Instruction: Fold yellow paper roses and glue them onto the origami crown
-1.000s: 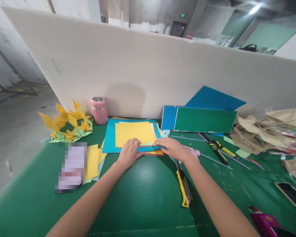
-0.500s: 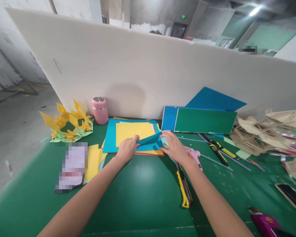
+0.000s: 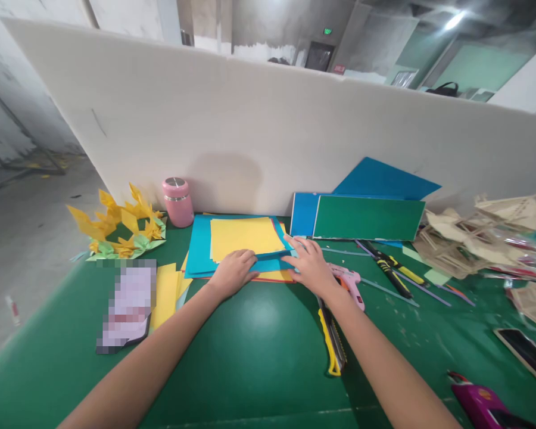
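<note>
A stack of coloured paper lies before me, with a yellow sheet (image 3: 245,235) on top and larger blue sheets (image 3: 199,253) beneath. Along the stack's front, a blue paper strip (image 3: 272,261) has a slightly raised, folded-looking edge. My left hand (image 3: 233,273) rests over the front of the stack, fingers lying on the paper and thumb apart. At the right front corner, my right hand (image 3: 310,265) has spread fingers, the tips touching or very near the blue paper. Whether any sheet is pinched under the palms is hidden.
Right of the stack lie a pink glue gun (image 3: 346,279), a yellow utility knife (image 3: 330,342) and pliers (image 3: 388,271). At left are a phone (image 3: 131,298), a yellow paper crown (image 3: 125,223) and a pink flask (image 3: 177,202). A white board (image 3: 161,113) stands behind.
The folded blue paper held up between both hands has come down onto the stack's front. My left hand has flattened onto the paper, and my right fingers have spread from their pinch.
</note>
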### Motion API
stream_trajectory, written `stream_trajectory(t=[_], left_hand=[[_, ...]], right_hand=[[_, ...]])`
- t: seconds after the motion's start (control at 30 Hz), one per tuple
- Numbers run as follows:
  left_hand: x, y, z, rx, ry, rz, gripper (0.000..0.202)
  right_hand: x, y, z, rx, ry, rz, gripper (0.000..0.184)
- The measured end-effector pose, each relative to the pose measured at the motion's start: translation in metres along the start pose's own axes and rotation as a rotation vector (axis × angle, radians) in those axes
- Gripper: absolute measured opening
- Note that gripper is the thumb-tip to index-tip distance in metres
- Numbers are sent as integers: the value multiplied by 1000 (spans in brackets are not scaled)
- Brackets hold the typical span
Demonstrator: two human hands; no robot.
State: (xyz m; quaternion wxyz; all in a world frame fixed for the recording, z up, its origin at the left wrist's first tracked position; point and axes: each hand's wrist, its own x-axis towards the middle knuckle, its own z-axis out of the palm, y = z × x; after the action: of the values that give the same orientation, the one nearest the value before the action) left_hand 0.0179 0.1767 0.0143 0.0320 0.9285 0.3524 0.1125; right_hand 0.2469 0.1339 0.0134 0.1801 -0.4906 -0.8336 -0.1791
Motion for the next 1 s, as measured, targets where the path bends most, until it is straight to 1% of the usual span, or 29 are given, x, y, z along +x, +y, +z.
stream_trajectory(t=[0.07,0.13,0.33,0.43,0.5,0.6,0.67,0.73,0.87,0.93,1.0], left_hand=[[2,-1,0,-13,2,5,27],[3,-2,0,-29,2,-6,29],[5,-4,3,-99,13,-101,19],[9,-7,4,-140,33,-191,22],[11,-11,2,-165,54,-263,24],[13,-15,-1,-203,76,-341,30],[13,-17,-2,-227,84,-356,35],[13,-17,-3,-244,85,-341,36],[13,-17,-2,-260,63,-290,37],[13,-17,-2,-261,57,-279,38],[13,-17,-3,-259,52,-267,35]], right_hand=[[3,0,2,-5,29,2,16],[6,1,4,4,49,19,17],[22,6,2,42,78,131,19],[25,6,-1,71,69,179,20],[23,5,-4,102,32,176,18],[16,0,-8,175,-111,70,8],[11,-4,-11,212,-213,-6,14],[6,-10,-13,220,-278,-33,18],[0,-17,-16,198,-325,-11,10],[-1,-18,-17,198,-334,1,10],[-1,-17,-17,206,-334,16,12]])
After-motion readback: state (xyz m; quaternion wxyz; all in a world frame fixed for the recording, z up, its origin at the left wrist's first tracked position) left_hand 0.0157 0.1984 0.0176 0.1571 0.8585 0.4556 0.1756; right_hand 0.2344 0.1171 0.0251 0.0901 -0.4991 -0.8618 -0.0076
